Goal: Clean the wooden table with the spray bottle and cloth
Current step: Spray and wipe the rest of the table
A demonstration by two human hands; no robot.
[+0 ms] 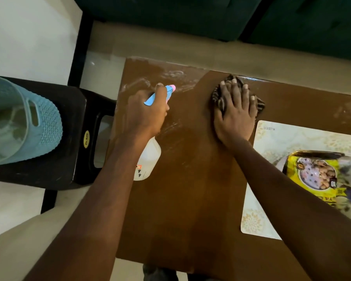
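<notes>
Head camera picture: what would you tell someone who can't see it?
A person's right hand presses a striped cloth flat on a wooden table, while the left hand grips a white spray bottle. A placemat and snack packet lie at right.

The left hand (148, 112) hides the spray bottle (150, 157) neck, the right hand (236, 114) most of the cloth (218, 100); the packet (312, 173) blurs

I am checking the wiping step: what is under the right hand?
A dark striped cloth lies under the right hand, flat on the wooden table. Its edges show around the hand; its middle and the wood beneath are covered.
</notes>
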